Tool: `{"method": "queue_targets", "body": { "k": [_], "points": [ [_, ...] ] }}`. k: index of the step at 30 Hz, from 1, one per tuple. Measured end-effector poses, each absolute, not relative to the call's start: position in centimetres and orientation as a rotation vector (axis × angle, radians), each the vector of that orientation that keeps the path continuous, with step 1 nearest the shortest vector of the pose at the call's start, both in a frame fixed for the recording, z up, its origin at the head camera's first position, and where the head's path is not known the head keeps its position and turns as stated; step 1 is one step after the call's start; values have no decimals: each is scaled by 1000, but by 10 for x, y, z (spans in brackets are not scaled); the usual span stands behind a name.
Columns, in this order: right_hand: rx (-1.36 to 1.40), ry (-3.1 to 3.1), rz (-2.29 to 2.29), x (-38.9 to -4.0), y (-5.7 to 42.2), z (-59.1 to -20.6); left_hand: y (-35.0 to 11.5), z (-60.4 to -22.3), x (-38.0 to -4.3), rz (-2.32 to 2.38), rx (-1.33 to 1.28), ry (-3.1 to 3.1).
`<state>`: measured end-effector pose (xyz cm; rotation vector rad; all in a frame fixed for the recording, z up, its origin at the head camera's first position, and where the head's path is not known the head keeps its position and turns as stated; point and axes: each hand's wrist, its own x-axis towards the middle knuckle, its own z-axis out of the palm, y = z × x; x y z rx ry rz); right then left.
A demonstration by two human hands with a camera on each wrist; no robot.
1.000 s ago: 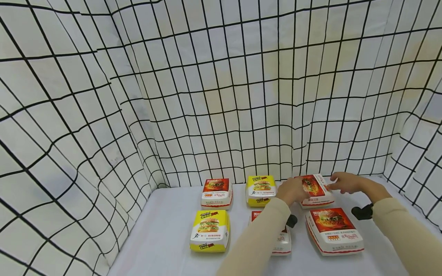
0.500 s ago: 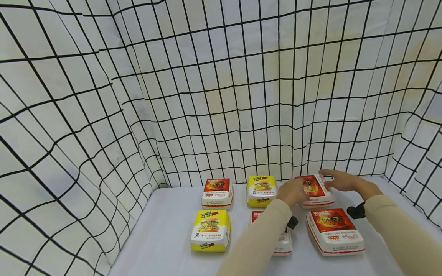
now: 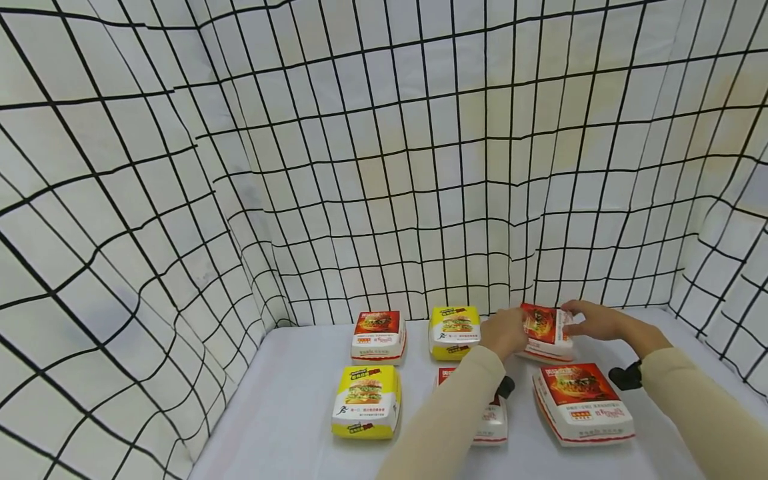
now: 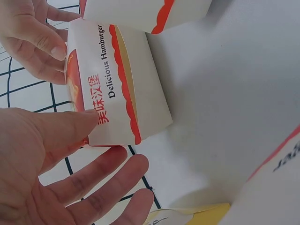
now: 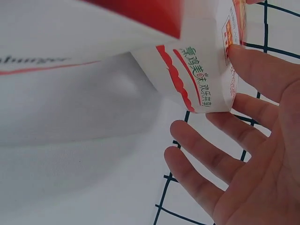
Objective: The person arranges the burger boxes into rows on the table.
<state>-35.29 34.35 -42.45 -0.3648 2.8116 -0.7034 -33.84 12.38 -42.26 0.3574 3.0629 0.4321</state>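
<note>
A red and white hamburger box lies in the back row at the right of the head view, between both hands. My left hand grips its left side; in the left wrist view the thumb lies over the printed box wall, with the index finger at the corner. At the opposite side my right hand pinches the box. The right wrist view shows its thumb on the printed top edge and a finger under the corner of the box, the other fingers spread loosely.
Nearer stand a red and white box, another one partly hidden by the left sleeve, and a yellow box. Behind are a yellow box and a red box. A black-gridded white backdrop surrounds the white table.
My right hand has come in from the right and taken hold of the box. The box has turned and shifted slightly left between the hands; the other boxes stay put.
</note>
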Motion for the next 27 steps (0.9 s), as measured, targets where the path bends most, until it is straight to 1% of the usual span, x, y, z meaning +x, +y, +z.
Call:
{"method": "queue_targets", "body": {
  "k": [14,27],
  "points": [
    [-362,2827,-599,-346,338,-417,124,-425,-340,360,347,3128],
    [-354,2850,-652,-349,342,-418,124,-419,-336,399,351,3114]
  ]
}}
